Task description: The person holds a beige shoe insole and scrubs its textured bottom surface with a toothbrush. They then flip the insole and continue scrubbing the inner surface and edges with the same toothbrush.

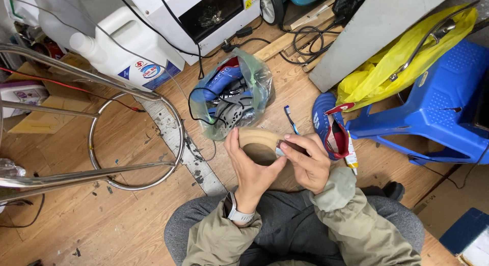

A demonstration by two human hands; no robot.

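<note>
Tan and curved, the shoe sole (257,138) sits over your lap, clamped by both hands. Your left hand (249,166) wraps its near edge, fingers closed. Your right hand (305,161) pinches its right rim. Beyond lie 1 toothbrush (291,119), a slipper (330,126) and a bag (232,93).

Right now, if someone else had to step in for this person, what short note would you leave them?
Left hand: grip around the left side of a tan curved shoe piece, held above the lap.
Right hand: fingertips press a small dark tool, too hidden to identify, against the piece's right edge.
Nearby on the wooden floor: a toothbrush, a glue tube, a blue sandal.
How far the work has got cannot be told.
</note>
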